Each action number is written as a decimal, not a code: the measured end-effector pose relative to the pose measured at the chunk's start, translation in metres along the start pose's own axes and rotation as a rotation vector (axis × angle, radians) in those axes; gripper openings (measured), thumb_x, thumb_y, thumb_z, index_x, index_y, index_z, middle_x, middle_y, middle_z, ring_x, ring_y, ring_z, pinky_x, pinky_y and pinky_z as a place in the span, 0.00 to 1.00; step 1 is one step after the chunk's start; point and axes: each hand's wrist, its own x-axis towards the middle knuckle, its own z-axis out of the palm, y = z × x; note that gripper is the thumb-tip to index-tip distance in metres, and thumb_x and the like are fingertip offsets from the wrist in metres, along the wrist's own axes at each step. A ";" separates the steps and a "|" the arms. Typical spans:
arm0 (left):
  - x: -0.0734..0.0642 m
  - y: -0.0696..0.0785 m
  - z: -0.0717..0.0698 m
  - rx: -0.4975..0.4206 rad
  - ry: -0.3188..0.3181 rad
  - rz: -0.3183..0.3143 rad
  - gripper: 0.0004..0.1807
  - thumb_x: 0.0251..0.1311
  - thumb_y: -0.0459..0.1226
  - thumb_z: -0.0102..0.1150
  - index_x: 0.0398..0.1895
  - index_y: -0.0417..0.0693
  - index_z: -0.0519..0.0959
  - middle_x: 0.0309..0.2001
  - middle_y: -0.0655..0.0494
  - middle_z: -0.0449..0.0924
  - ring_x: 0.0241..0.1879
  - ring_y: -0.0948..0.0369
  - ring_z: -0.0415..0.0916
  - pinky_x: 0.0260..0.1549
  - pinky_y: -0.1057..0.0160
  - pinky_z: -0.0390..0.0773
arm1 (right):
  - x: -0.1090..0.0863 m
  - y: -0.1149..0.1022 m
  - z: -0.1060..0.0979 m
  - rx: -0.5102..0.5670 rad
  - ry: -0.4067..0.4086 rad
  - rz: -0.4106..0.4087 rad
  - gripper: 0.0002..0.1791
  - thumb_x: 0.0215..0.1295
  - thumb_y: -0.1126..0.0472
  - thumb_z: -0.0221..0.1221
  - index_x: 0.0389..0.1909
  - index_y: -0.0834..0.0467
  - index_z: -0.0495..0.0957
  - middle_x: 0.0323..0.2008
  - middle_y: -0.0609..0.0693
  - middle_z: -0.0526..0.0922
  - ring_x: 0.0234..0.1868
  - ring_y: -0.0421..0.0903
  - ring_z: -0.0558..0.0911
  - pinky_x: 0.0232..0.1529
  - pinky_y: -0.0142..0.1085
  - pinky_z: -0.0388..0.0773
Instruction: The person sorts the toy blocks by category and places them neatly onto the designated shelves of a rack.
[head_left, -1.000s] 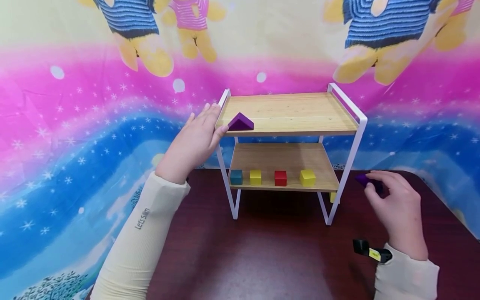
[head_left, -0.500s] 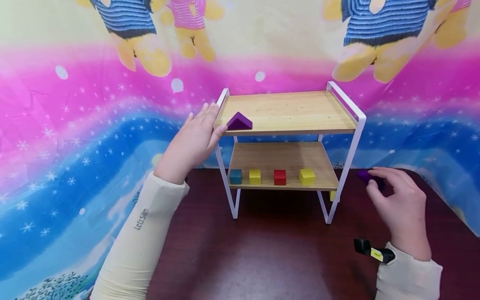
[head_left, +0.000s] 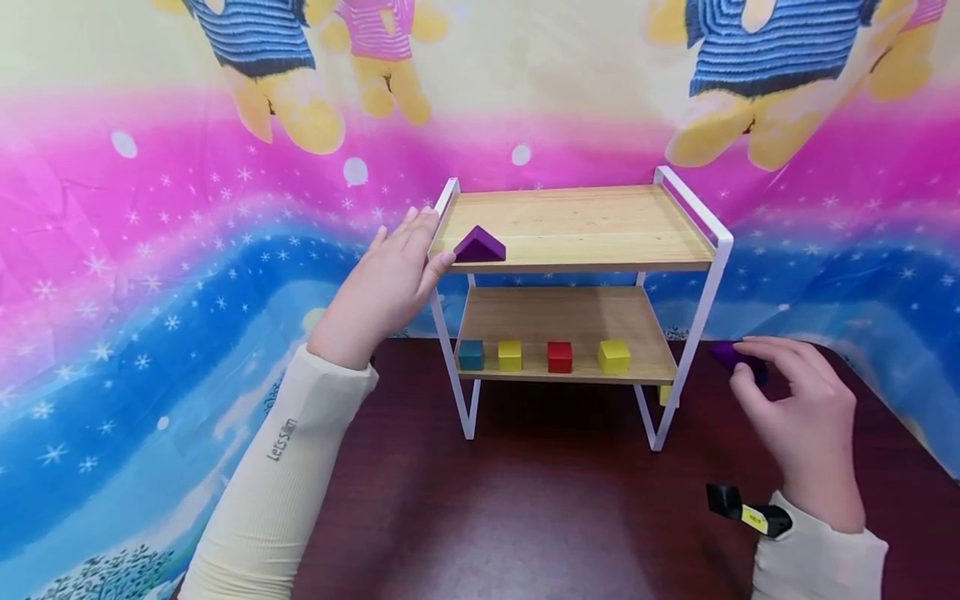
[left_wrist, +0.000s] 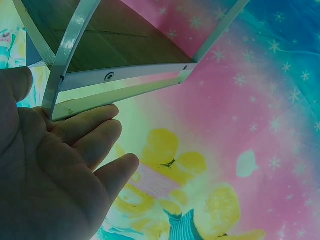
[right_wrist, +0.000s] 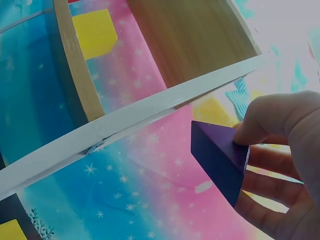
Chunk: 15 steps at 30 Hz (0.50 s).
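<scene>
My left hand (head_left: pixel 382 287) rests with straight fingers against the left side of a two-tier wooden shelf (head_left: pixel 577 217) with a white frame. Its thumb reaches the top board's front left corner, at the edge of a purple triangular block (head_left: pixel 480 247) lying there. In the left wrist view the fingers touch the white rail (left_wrist: pixel 95 100). To the right of the shelf, my right hand (head_left: pixel 806 425) pinches a second purple triangular block (right_wrist: pixel 220 155) between thumb and fingers. That block is off the table, apart from the white frame.
On the lower board stand a teal cube (head_left: pixel 472 355), a yellow cube (head_left: pixel 510 356), a red cube (head_left: pixel 560 357) and another yellow cube (head_left: pixel 614 357). A yellow piece (head_left: pixel 664 394) shows behind the right leg. The dark table (head_left: pixel 555 500) meets a printed backdrop (head_left: pixel 585 92).
My right hand, still pinching the purple block, has shifted very slightly to the right. The left hand and the blocks on the shelf stay where they were.
</scene>
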 end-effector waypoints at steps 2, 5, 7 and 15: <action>0.000 0.000 0.000 -0.001 0.000 0.000 0.40 0.77 0.55 0.44 0.83 0.47 0.46 0.81 0.50 0.46 0.81 0.53 0.38 0.77 0.47 0.37 | -0.001 -0.001 0.000 -0.003 0.003 0.002 0.13 0.59 0.69 0.67 0.46 0.62 0.88 0.49 0.60 0.86 0.55 0.19 0.70 0.59 0.15 0.59; 0.000 -0.001 0.001 0.001 0.002 0.001 0.40 0.77 0.55 0.43 0.83 0.48 0.46 0.81 0.50 0.46 0.81 0.54 0.38 0.77 0.47 0.37 | -0.001 -0.004 0.000 0.000 0.006 -0.008 0.14 0.59 0.69 0.67 0.46 0.62 0.88 0.50 0.60 0.86 0.56 0.20 0.70 0.59 0.15 0.60; 0.000 -0.001 0.000 0.000 0.003 0.001 0.40 0.77 0.55 0.42 0.83 0.48 0.46 0.82 0.50 0.45 0.81 0.54 0.38 0.77 0.47 0.37 | -0.001 -0.005 0.000 0.009 0.009 -0.026 0.14 0.58 0.70 0.68 0.47 0.63 0.88 0.50 0.61 0.86 0.57 0.20 0.70 0.60 0.16 0.60; -0.001 -0.003 0.002 -0.009 0.006 0.019 0.39 0.77 0.56 0.41 0.82 0.47 0.47 0.81 0.50 0.46 0.81 0.54 0.38 0.77 0.47 0.37 | -0.001 -0.008 0.001 0.050 0.040 -0.101 0.15 0.55 0.72 0.68 0.45 0.65 0.87 0.48 0.63 0.85 0.57 0.22 0.70 0.60 0.17 0.62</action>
